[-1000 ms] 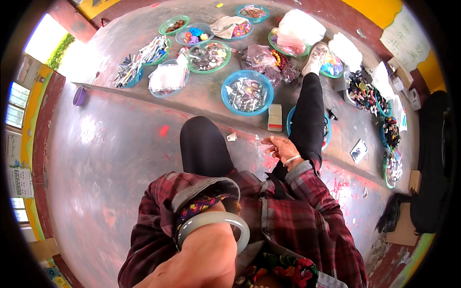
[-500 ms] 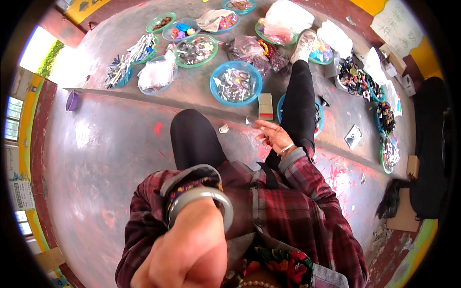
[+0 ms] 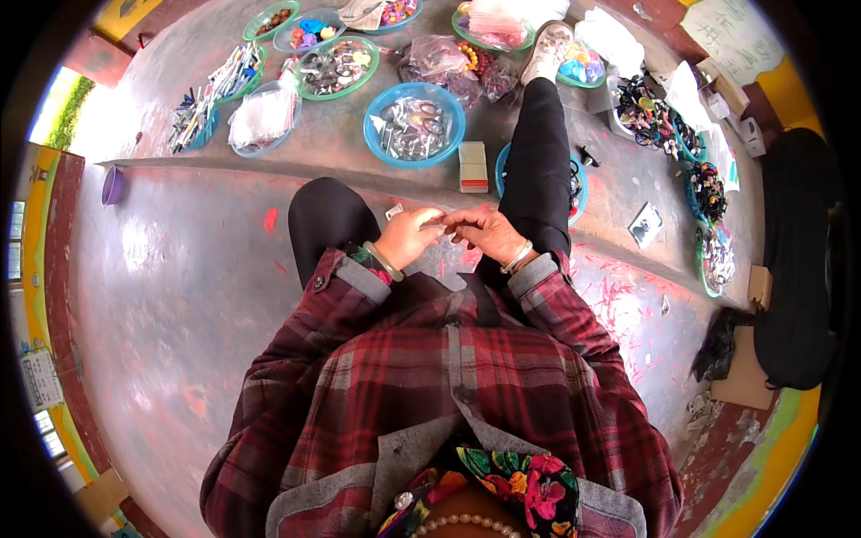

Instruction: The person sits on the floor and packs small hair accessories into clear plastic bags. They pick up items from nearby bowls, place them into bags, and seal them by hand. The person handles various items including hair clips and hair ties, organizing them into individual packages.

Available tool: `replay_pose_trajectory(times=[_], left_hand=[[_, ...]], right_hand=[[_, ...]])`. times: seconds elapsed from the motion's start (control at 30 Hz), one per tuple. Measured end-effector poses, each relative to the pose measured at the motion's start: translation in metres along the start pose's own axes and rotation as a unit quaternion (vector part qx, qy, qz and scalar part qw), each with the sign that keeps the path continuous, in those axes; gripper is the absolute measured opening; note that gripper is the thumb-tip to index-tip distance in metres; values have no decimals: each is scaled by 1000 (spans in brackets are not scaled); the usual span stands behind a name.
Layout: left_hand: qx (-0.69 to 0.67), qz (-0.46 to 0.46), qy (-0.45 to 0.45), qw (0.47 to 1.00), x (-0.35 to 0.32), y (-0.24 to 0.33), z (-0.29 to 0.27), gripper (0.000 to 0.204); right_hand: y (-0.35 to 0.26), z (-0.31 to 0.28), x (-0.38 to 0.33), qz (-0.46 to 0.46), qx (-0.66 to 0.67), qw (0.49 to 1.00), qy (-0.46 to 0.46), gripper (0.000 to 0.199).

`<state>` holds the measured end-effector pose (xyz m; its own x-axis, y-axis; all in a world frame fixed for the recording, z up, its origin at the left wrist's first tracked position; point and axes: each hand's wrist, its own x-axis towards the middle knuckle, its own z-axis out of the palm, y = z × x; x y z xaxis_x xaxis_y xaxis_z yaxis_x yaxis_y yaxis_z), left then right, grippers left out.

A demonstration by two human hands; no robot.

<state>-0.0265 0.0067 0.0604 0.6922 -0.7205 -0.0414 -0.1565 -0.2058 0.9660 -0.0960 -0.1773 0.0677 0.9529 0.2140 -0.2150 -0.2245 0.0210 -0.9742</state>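
Observation:
My left hand [image 3: 405, 238] and my right hand [image 3: 482, 231] meet in front of me, between my knees, fingertips touching. Together they pinch a small thin pale piece [image 3: 437, 221]; what it is I cannot tell. A pale green bangle [image 3: 387, 262] sits on my left wrist and a thin silver bangle [image 3: 517, 258] on my right. My legs in black trousers [image 3: 538, 152] stretch forward over the concrete step, a white shoe [image 3: 549, 45] on the right foot.
Ahead lie several round plastic bowls: a blue one [image 3: 413, 125] with small shiny parts, green ones [image 3: 335, 67] with beads, clear bags [image 3: 262, 117], a small box [image 3: 473, 167]. To the right are trays of dark trinkets [image 3: 653, 112]. A purple cup [image 3: 111, 185] stands far left.
My left arm, raised close to the camera before, has come down and forward, and my left hand has joined my right hand at the small piece.

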Motion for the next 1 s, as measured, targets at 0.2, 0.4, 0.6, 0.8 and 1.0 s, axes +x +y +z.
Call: replay_pose_trajectory(times=[0.2,0.4,0.6,0.8,1.0], left_hand=[[-228,-91,9,969,1,-13,-2,19],[-353,-145,36,924,4,-15,-3,16],[-343,-165,14,925,2,0,1,21],[-221,-78,37,971,2,7,9,27],[-140,-40,54,988,2,-3,12,21]], right_hand=[[-4,-3,2,14,-13,1000,18,23],[-9,0,-2,3,-54,989,138,19],[-4,9,2,-189,-283,908,243,18],[-11,22,0,-228,-447,836,223,14],[-4,30,2,-260,-516,800,163,11]])
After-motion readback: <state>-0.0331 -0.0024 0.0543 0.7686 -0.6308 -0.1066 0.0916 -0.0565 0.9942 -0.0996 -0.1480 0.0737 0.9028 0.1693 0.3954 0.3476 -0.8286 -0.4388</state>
